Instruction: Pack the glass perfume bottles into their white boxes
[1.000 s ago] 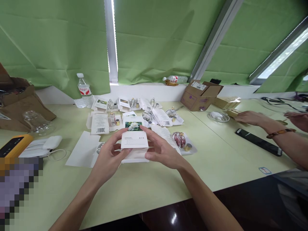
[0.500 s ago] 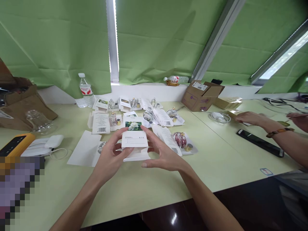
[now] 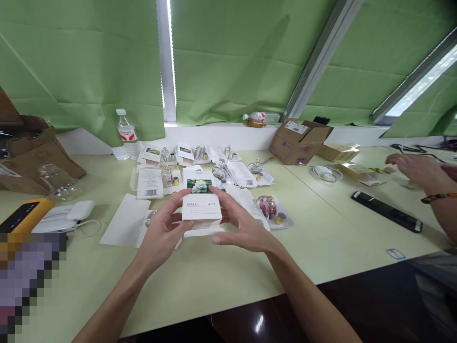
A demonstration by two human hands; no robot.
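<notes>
Between my two hands is a small white carton point(image 3: 202, 207) with a white-flower picture on it and a bottom flap hanging open. My left hand point(image 3: 166, 224) grips its left side, fingers behind and thumb at the lower front edge. Fingers of my right hand point(image 3: 243, 224) rest on the right side, with the thumb sticking out apart from the carton. Beyond lie several opened cartons with glass perfume bottles, among them a pink bottle point(image 3: 267, 206), a clear bottle point(image 3: 167, 175) and a printed carton point(image 3: 150, 182). An unfolded white card point(image 3: 125, 220) lies left of my left hand.
A water bottle point(image 3: 127, 133) stands at the back left. A brown cardboard box point(image 3: 298, 141) and a coiled white cable point(image 3: 324, 174) are at the back right. A black phone point(image 3: 386, 211) lies near a co-worker's hands point(image 3: 417, 169). Earphones point(image 3: 79, 210) lie left.
The carton in my hands has tilted and shifted slightly, so more of its lower edge faces me. The co-worker's hand has moved right, away from the pale yellow box.
</notes>
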